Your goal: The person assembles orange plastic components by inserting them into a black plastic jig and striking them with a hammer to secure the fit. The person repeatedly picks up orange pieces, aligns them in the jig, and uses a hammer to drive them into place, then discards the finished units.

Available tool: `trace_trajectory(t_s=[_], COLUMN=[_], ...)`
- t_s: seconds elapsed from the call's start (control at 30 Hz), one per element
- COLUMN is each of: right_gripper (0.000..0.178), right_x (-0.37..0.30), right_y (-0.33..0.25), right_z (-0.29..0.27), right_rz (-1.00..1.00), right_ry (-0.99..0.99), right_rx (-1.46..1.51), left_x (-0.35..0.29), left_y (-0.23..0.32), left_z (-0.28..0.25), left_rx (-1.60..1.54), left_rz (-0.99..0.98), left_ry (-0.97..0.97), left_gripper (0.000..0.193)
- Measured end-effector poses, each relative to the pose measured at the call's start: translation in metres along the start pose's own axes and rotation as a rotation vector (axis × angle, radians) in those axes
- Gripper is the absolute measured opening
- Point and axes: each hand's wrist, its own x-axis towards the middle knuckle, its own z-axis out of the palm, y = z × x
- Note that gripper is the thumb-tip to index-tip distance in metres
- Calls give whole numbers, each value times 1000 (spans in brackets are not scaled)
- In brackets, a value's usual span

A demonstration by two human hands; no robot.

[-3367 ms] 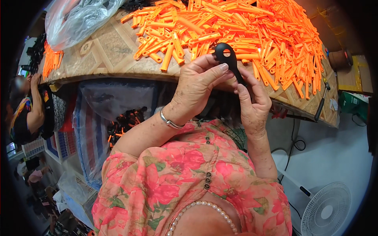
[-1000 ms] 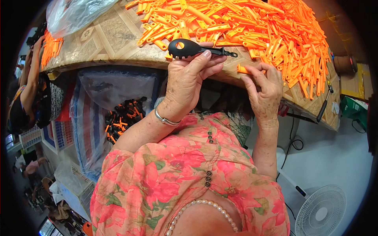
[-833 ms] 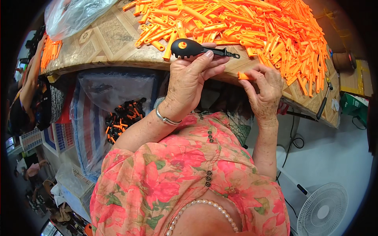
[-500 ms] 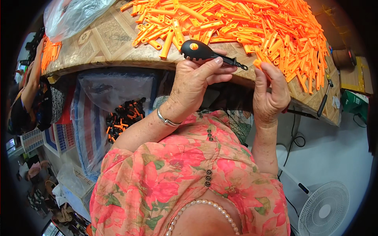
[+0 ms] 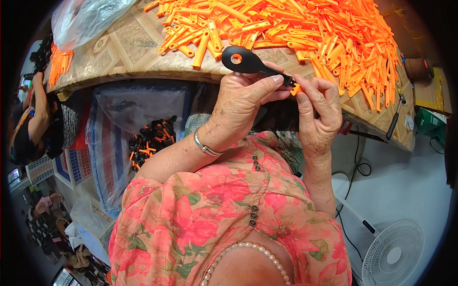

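Observation:
My left hand is closed on the neck of a black spaghetti server, whose head has a round hole and points left. Level with it, my right hand pinches a small orange plastic piece between thumb and fingertips. That piece touches or nearly touches the narrow end of the server's neck; the fingers cover part of it. Just beyond both hands, a big heap of orange plastic handles spreads over the patterned table.
A clear plastic bag lies at the table's far left. Below the edge, a striped sack contains black and orange utensils. A hammer-like tool rests at the right corner. A white fan stands lower right; another person is at left.
My right hand has moved left, bringing the orange piece to the neck end of the spaghetti server. The server has rolled in my left hand, so its teeth no longer show.

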Motion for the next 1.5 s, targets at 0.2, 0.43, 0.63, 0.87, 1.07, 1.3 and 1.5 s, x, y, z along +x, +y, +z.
trace_trajectory(t_s=[0.2,0.43,0.63,0.87,1.07,1.3,1.5], right_gripper=[23,20,19,19,18,10,12], right_x=[-1,-2,-2,-5,-11,-6,-10], right_y=[-6,-8,-4,-6,-12,-13,-17], right_z=[1,-1,1,2,2,1,-5], right_rz=[60,23,-44,21,211,124,189], right_ry=[68,33,58,32,22,-21,-139], right_rx=[30,-38,-39,23,93,54,16], left_x=[-2,-4,-4,-5,-7,-7,-7], left_y=[-2,-1,-3,-1,2,-3,-8], left_z=[0,1,0,-4,-2,-6,-13], left_rx=[3,19,51,182,341,397,565], left_rz=[-41,-55,-30,15,100,234,274], left_ry=[2,5,0,-39,-108,-193,-266], left_gripper=[20,20,19,19,20,22,17])
